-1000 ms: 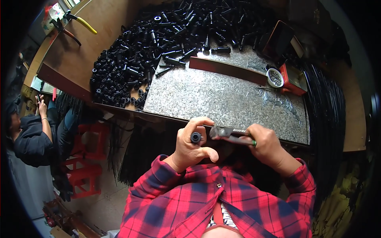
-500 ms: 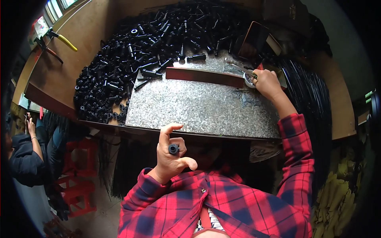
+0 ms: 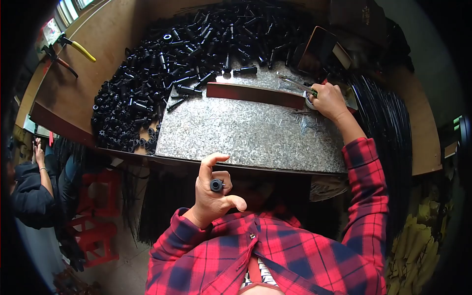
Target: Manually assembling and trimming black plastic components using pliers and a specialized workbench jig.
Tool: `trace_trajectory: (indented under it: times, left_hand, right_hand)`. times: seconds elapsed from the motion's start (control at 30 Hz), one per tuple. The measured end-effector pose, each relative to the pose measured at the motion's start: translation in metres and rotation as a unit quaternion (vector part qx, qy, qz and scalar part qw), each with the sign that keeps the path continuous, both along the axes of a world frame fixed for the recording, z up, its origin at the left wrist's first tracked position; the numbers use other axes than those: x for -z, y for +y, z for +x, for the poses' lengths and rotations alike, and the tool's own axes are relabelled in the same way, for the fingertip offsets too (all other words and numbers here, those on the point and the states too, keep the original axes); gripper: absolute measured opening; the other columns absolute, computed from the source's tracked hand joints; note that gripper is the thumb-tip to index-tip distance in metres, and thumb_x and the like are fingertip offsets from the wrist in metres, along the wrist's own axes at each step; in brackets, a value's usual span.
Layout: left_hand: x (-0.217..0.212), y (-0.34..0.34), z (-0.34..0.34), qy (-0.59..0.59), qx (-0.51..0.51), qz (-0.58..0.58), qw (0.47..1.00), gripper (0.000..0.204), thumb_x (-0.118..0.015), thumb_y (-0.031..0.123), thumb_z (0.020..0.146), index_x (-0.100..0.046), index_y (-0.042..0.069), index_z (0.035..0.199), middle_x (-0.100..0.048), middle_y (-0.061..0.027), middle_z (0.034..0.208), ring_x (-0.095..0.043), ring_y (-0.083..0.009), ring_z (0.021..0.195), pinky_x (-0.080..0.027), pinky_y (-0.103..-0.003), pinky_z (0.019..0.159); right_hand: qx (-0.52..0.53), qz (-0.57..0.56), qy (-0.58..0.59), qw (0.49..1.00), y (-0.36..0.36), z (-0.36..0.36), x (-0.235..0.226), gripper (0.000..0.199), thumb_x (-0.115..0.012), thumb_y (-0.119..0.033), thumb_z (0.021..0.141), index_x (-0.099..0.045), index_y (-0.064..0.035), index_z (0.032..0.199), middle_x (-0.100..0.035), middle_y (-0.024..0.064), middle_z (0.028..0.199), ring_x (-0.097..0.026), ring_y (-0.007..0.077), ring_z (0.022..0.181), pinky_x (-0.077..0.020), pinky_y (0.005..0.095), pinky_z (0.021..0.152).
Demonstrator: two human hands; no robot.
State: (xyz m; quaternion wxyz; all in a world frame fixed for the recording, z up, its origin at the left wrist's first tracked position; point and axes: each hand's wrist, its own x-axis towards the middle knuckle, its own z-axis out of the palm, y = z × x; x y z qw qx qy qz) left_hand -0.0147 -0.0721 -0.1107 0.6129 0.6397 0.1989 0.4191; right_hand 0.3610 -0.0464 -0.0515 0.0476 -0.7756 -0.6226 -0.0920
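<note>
My left hand (image 3: pixel 210 191) is in front of the table's near edge, its lower fingers curled round a black tubular part (image 3: pixel 216 185). The end of that part shows a round hole, and a small pin sticks out at its side. Thumb and index finger are held apart. At the right of the table, my right hand (image 3: pixel 328 100) grips a slim metal tool (image 3: pixel 296 84) with a green grip; its exact kind is hard to make out. Partly hidden under that hand is a small white dish (image 3: pixel 309 101). Thin metal pins (image 3: pixel 306 124) lie scattered near it.
Black tubular parts (image 3: pixel 196 46) are heaped at the back and left. A dark red strip (image 3: pixel 255 95) crosses the speckled board (image 3: pixel 221 132). Long black rods (image 3: pixel 386 113) lie at right, near a propped phone (image 3: pixel 314 49). Pliers (image 3: pixel 78 50) hang left; a co-worker (image 3: pixel 34 189) sits beyond.
My right hand and the tool have shifted only slightly at the dish. My left hand still holds the black part in nearly the same place.
</note>
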Motion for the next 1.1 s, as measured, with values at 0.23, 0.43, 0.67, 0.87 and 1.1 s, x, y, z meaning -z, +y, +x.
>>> trace_trajectory:
  times: [0.23,0.43,0.67,0.87,1.1]
  left_hand:
    - [0.001,0.000,0.002,0.000,0.001,0.012,1.000,0.099,-0.082,0.047,0.057,-0.030,0.000,0.127,-0.033,0.0069,0.054,-0.035,-0.0033,0.048,-0.029,-0.020,0.047]
    - [0.001,-0.002,0.001,0.014,-0.016,0.025,0.999,0.100,-0.082,0.047,0.056,-0.030,0.001,0.127,-0.033,0.0070,0.054,-0.035,-0.0032,0.048,-0.029,-0.019,0.048]
    - [-0.004,-0.009,0.017,0.023,-0.013,0.062,0.998,0.098,-0.089,0.035,0.055,-0.032,0.002,0.127,-0.037,0.0059,0.050,-0.034,-0.0024,0.046,-0.024,-0.020,0.043]
    - [-0.002,-0.010,0.019,-0.011,-0.021,0.107,0.994,0.100,-0.090,0.034,0.054,-0.031,0.003,0.128,-0.053,0.0013,0.059,-0.050,-0.0042,0.055,-0.037,-0.018,0.048]
    - [-0.010,-0.015,0.009,0.089,-0.013,0.032,0.995,0.109,-0.080,0.055,0.048,-0.035,-0.004,0.127,-0.053,-0.0026,0.101,-0.054,-0.0086,0.086,-0.045,-0.023,0.076]
  right_hand:
    - [0.014,0.065,0.057,0.996,-0.002,0.004,0.001,0.015,-0.058,-0.016,0.076,-0.062,-0.0046,0.084,-0.062,0.0220,0.074,-0.060,0.0399,0.073,-0.0467,0.0466,0.070]
    - [-0.037,0.166,0.315,0.934,-0.021,-0.047,-0.013,0.016,-0.058,-0.017,0.085,-0.059,-0.0008,0.084,-0.054,0.0048,0.065,-0.054,0.0115,0.060,-0.0444,0.0283,0.057]
    - [-0.202,0.043,0.600,0.773,-0.086,-0.178,-0.003,0.007,-0.062,-0.005,0.087,-0.058,0.0007,0.089,-0.060,0.0063,0.082,-0.059,0.0128,0.072,-0.0484,0.0258,0.064]
    - [-0.252,0.107,0.579,0.768,-0.090,-0.207,0.011,0.011,-0.069,-0.003,0.076,-0.062,-0.0007,0.085,-0.060,0.0110,0.079,-0.061,0.0265,0.073,-0.0491,0.0322,0.062]
    - [-0.281,0.104,0.572,0.763,-0.093,-0.209,0.008,0.011,-0.071,0.002,0.077,-0.066,-0.0002,0.087,-0.060,0.0082,0.085,-0.060,0.0160,0.073,-0.0496,0.0284,0.066]
